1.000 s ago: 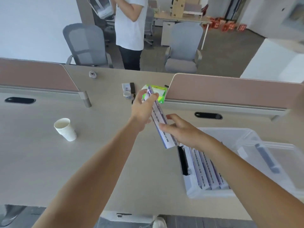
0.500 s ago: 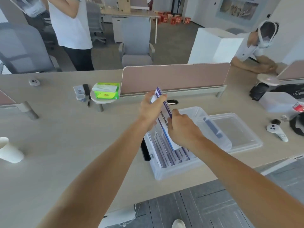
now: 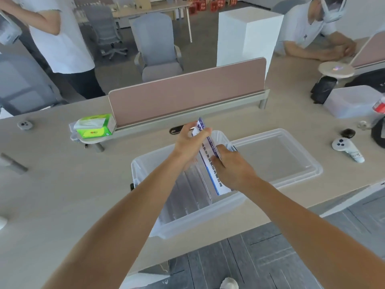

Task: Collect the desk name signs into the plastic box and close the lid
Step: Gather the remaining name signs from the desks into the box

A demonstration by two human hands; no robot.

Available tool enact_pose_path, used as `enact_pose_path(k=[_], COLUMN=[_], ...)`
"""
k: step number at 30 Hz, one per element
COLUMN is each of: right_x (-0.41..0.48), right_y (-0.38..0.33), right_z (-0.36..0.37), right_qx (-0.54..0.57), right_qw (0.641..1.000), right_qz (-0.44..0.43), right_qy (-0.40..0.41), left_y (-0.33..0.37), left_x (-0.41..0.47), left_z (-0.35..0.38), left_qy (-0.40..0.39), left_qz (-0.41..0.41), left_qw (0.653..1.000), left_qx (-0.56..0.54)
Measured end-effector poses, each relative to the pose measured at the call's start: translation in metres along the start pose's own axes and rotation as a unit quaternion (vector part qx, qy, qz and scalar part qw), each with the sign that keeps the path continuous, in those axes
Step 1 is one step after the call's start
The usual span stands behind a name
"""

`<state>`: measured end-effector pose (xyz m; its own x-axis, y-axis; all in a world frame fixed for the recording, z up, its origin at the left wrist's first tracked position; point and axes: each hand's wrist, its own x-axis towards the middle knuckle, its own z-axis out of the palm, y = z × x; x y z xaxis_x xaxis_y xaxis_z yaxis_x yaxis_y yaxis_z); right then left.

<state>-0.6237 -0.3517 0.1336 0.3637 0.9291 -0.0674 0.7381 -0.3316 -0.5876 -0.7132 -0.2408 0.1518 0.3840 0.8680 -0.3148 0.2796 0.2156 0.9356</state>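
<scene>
A clear plastic box (image 3: 145, 163) stands at the desk's near edge with several desk name signs (image 3: 187, 197) stacked on edge inside. Both hands hold one white and purple name sign (image 3: 210, 163) tilted over the box's right part. My left hand (image 3: 190, 138) grips its far upper end. My right hand (image 3: 231, 165) presses on its near side. The sign's lower end is down inside the box. The clear lid (image 3: 279, 155) lies flat on the desk, to the right of the box.
A pink divider panel (image 3: 187, 94) stands behind the box. A green tissue box (image 3: 93, 127) sits at the left, a white controller (image 3: 345, 148) at the right. One person stands behind the desk, another sits at the far right. The desk edge is close.
Both hands carried the name sign from the desk's middle rightward over the box and lowered it in. My view swung right and down.
</scene>
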Motion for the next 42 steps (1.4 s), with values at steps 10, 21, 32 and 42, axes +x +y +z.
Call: enact_pose_path(k=[10,21,32,42], right_x=[0.040,0.077,0.099,0.106], right_y=[0.043,0.052,0.084,0.093], right_z=[0.021,0.072,0.112,0.125], right_qx=[-0.059,-0.179,-0.140,-0.073], right_qw=[0.997,0.976,0.974,0.959], right_qz=[0.048,0.091,0.130,0.204], right_qy=[-0.010,-0.079,-0.123,-0.184], left_y=[-0.023,-0.070,-0.106,-0.123], left_x=[0.066,0.138,0.172,0.185], left_z=[0.019,0.012,0.018,0.021], left_qy=[-0.019,-0.113,-0.129,-0.152], left_qz=[0.018,0.019,-0.031,-0.043], left_qw=[0.991,0.965,0.906,0.916], left_qx=[0.133,0.234,0.403,0.368])
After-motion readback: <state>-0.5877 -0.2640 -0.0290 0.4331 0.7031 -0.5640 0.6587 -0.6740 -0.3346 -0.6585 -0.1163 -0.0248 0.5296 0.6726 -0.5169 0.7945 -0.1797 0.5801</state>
